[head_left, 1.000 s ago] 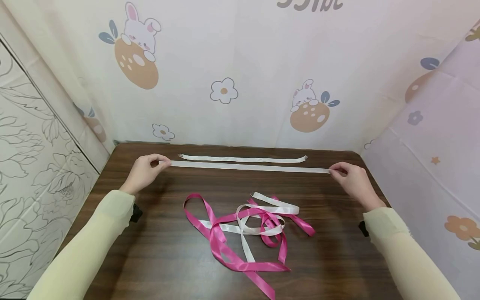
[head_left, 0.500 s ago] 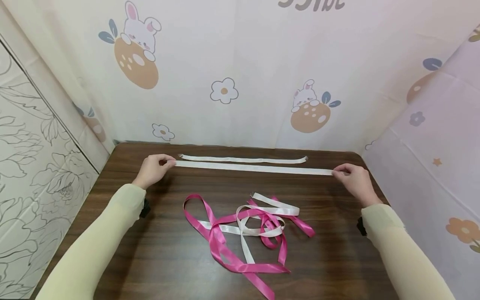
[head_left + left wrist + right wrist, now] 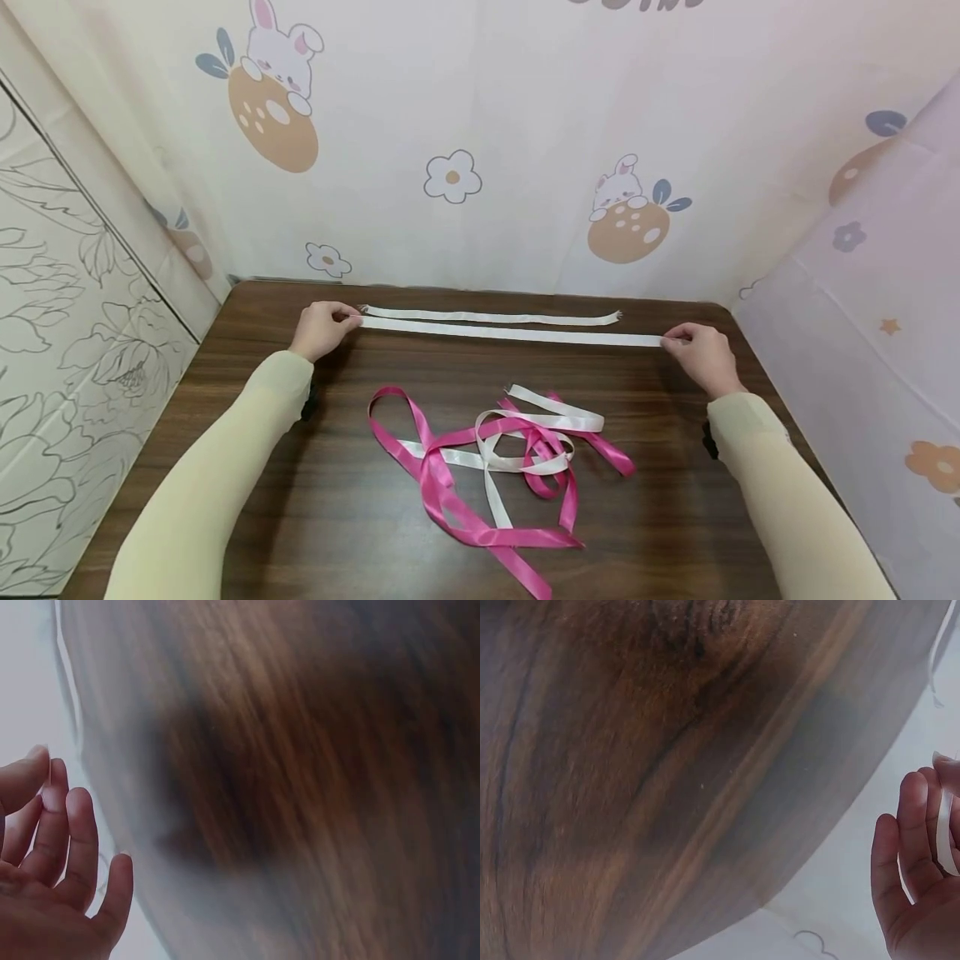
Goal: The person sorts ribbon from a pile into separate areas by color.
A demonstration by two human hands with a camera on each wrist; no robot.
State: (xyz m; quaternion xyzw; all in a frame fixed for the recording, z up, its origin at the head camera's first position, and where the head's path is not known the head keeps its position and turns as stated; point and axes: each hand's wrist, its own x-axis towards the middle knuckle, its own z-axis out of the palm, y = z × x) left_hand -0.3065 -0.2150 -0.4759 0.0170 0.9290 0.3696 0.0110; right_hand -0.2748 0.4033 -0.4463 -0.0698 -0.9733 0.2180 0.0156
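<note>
Near the back of the table, a white ribbon (image 3: 510, 333) is stretched straight from side to side. My left hand (image 3: 321, 329) pinches its left end between thumb and fingers, and my right hand (image 3: 705, 358) pinches its right end. In the right wrist view, a short tail of ribbon (image 3: 946, 844) hangs down inside the hand. Just behind the stretched ribbon lies a shorter white ribbon (image 3: 495, 317) with frayed ends, roughly parallel to it. My left fingertips are right at the shorter ribbon's left end.
A loose tangle of pink ribbon (image 3: 465, 518) and white ribbon (image 3: 581, 419) lies on the middle and front of the dark wooden table (image 3: 315, 517). A patterned curtain (image 3: 517, 100) hangs along the table's back edge, with more cloth at both sides.
My left hand has moved right with its end of the ribbon, to the shorter ribbon's left end. My right hand stays in nearly the same place. The view has shifted slightly.
</note>
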